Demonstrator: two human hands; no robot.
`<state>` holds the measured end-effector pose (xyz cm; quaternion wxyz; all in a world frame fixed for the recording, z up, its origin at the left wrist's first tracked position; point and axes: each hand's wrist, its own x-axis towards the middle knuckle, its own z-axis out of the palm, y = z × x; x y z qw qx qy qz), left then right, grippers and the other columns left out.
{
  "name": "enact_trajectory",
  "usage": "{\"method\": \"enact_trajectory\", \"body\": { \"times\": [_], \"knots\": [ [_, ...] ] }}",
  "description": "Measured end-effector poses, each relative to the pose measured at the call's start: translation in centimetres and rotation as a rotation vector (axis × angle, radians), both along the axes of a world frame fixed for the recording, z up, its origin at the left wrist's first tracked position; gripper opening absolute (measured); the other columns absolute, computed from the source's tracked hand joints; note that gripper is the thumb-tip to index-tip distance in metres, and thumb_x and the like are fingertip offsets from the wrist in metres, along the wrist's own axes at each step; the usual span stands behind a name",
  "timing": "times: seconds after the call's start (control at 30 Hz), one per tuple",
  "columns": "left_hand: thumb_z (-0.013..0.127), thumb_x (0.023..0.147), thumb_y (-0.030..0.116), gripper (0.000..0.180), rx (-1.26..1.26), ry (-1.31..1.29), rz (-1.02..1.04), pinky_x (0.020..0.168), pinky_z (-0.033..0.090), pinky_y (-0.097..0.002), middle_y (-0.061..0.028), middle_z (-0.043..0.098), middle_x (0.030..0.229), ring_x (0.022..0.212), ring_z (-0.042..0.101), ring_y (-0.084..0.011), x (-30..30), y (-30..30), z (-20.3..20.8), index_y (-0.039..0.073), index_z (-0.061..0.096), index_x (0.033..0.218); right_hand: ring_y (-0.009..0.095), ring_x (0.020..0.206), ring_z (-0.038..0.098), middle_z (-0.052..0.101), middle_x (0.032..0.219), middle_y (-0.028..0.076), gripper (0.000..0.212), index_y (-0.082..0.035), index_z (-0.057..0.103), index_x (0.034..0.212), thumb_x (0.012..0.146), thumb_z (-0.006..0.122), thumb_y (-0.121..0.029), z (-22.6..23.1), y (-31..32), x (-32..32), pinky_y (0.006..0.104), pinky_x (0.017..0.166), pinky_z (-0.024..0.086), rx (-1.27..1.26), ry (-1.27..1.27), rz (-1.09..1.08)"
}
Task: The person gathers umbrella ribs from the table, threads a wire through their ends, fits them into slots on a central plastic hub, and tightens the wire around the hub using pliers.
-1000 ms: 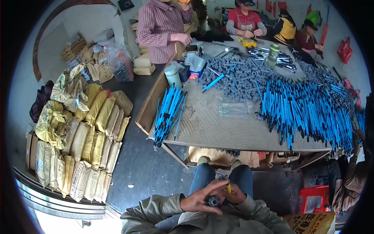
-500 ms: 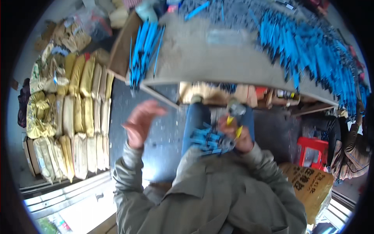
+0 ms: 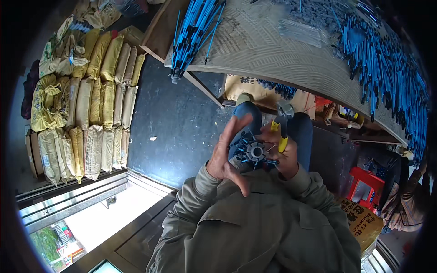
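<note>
A bundle of blue and black rods set round a grey ring-shaped hub (image 3: pixel 257 151) is at my lap, hub end up. It looks like a folded umbrella frame. My left hand (image 3: pixel 223 157) is open just left of it, thumb and fingers spread to either side. Whether it touches the rods I cannot tell. Closed round the yellow handles of a pair of pincers (image 3: pixel 285 109), my right hand (image 3: pixel 287 158) sits against the bundle's right side. The pincers' metal head points away from me. Some right fingers are hidden behind the handles.
Ahead stands a worktable (image 3: pixel 255 48) with a blue rod bundle (image 3: pixel 193 36) at its left and a large rod heap (image 3: pixel 387 68) at its right. Stacked sacks (image 3: pixel 86 104) line the left. On the right are a red stool (image 3: pixel 366 186) and a carton (image 3: pixel 364 223).
My left hand has come right and closer to the rod bundle. The bundle has tipped so its hub faces up. My right hand still holds the pincers. The view has shifted.
</note>
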<state>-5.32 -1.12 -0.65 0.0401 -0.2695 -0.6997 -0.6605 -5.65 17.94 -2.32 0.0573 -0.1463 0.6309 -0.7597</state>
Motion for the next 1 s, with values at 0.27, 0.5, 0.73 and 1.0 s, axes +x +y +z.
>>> {"method": "enact_trajectory", "body": {
  "times": [0.27, 0.5, 0.73, 1.0],
  "knots": [
    [0.085, 0.061, 0.025, 0.094, 0.114, -0.259, 0.155, 0.091, 0.044, -0.038, -0.0203, 0.051, 0.121, 0.108, 0.056, -0.0283, -0.1, 2.0, 3.8, -0.003, 0.032, 0.134, 0.026, 0.096, 0.054, 0.059, 0.102, 0.01, 0.024, -0.007, 0.065, 0.095, 0.071, 0.065, -0.002, 0.6, -2.4, 0.2, 0.0468, 0.097, 0.029, 0.256, 0.245, -0.165],
    [0.075, 0.068, 0.001, 0.024, 0.092, -0.196, 0.096, 0.081, 0.048, -0.0322, -0.0111, 0.065, 0.089, 0.089, 0.063, -0.0209, -0.8, 1.2, 5.4, -0.001, 0.061, 0.086, 0.026, 0.101, 0.054, 0.059, 0.107, 0.011, 0.026, -0.007, 0.062, 0.095, 0.07, 0.066, -0.004, 0.6, -1.2, -0.6, 0.0514, 0.098, 0.027, 0.422, 0.525, -0.21],
    [0.078, 0.066, 0.006, 0.03, 0.023, -0.111, 0.108, 0.071, 0.048, -0.0299, -0.0096, 0.062, 0.083, 0.077, 0.06, -0.0176, -0.5, 2.1, 4.5, 0.0, 0.057, 0.087, 0.027, 0.108, 0.053, 0.053, 0.122, 0.012, 0.032, -0.007, 0.057, 0.106, 0.075, 0.061, -0.002, 5.6, 5.9, -1.6, 0.0524, 0.1, 0.024, 0.934, 0.809, -0.275],
    [0.072, 0.066, -0.001, 0.028, -0.081, -0.062, 0.268, 0.067, 0.046, -0.027, -0.0076, 0.061, 0.082, 0.072, 0.059, -0.0157, -0.2, 3.3, 4.4, 0.002, 0.056, 0.089, 0.022, 0.114, 0.05, 0.052, 0.125, 0.005, 0.032, -0.015, 0.058, 0.111, 0.08, 0.062, -0.008, 6.3, 5.9, -2.2, 0.0499, 0.104, 0.02, 1.075, 0.886, -0.362]
  ]
}}
